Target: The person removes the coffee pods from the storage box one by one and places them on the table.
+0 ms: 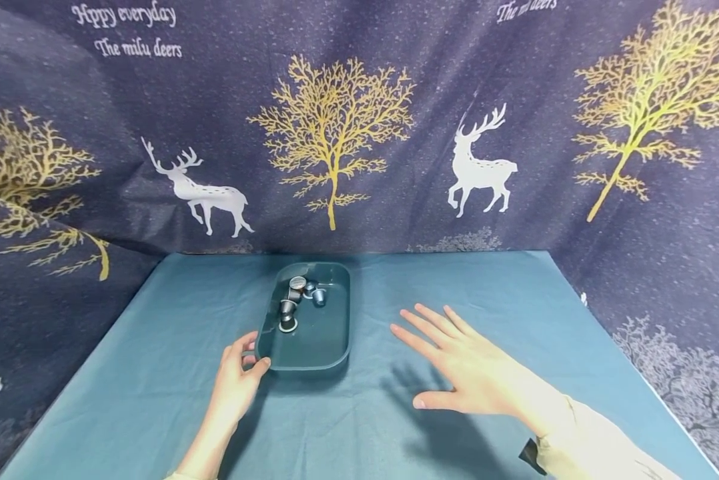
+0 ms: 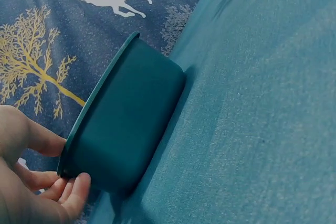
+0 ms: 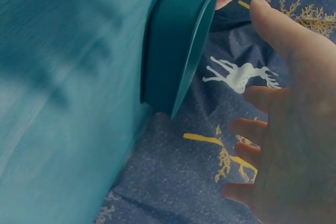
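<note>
Left hand [image 1: 235, 380] pinches the near-left corner of the tray [image 1: 323, 343], left of centre on the cloth [image 1: 335, 433]; right hand [image 1: 464, 363] hovers apart, fingers spread. Tray probably light, stiff; best held by opposite rims, level, as loose pods [image 1: 319, 297] may slide.

Tray [image 1: 320, 343]: smooth plastic, by the look; matt outside, slight sheen inside. Pods [image 1: 294, 295]: metallic, glossy. Tbl cover [image 1: 389, 287]: matt cloth, fine-grained. Backdrop [image 1: 422, 193]: printed cloth, lightly creased.
</note>
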Available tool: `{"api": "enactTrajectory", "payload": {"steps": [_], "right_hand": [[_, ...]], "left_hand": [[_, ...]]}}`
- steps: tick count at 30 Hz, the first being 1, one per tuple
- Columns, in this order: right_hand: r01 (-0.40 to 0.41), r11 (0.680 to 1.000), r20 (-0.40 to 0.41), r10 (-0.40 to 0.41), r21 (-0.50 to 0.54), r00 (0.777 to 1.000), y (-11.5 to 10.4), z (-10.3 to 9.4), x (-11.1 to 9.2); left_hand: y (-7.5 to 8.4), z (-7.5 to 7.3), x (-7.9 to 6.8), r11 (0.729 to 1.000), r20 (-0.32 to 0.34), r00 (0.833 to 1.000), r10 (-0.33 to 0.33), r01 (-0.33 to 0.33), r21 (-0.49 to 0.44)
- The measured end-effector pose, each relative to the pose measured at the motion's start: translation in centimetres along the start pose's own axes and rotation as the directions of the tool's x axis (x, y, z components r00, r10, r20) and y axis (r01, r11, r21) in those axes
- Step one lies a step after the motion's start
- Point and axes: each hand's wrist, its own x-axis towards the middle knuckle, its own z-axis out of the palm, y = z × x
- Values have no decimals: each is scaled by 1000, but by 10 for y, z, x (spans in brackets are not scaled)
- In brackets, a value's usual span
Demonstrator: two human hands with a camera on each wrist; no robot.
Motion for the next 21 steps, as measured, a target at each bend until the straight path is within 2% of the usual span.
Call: {"api": "enactTrajectory", "payload": {"steps": [5, 14, 21], "right_hand": [[11, 1000, 26, -12, 13, 1000, -5, -3, 8], [29, 999, 38, -30, 27, 999, -10, -6, 29], [24, 996, 95, -32, 88, 995, -15, -7, 47]], "left_hand": [[0, -1, -2, 1000, 19, 1000, -17, 17, -15], [1, -8, -3, 997, 98, 994, -46, 52, -62], [-2, -15, -1, 988, 169, 984, -62, 84, -126]]}}
